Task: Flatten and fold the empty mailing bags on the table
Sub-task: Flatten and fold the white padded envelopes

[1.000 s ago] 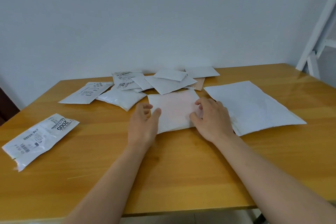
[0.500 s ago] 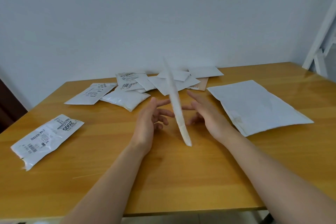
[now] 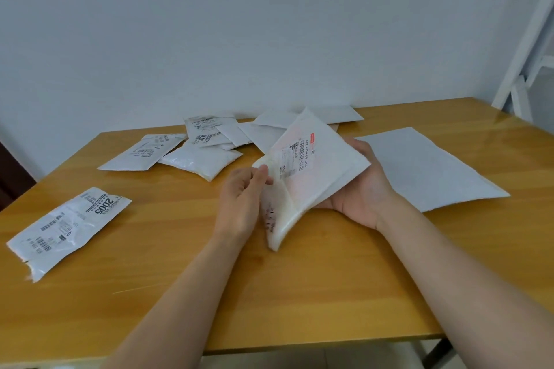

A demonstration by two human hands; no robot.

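You hold a white labelled mailing bag (image 3: 311, 165) tilted above the tabletop (image 3: 299, 293); a large flat bag (image 3: 425, 168) lies right of it, a heap of bags (image 3: 209, 144) behind-left, one barcoded bag (image 3: 66, 228) far left.

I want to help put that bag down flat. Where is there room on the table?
Bare wood lies in front of both hands, between the 2005 bag and the big flat bag, down to the table near edge. The held bag fits there. The far middle is crowded with the pile of bags.
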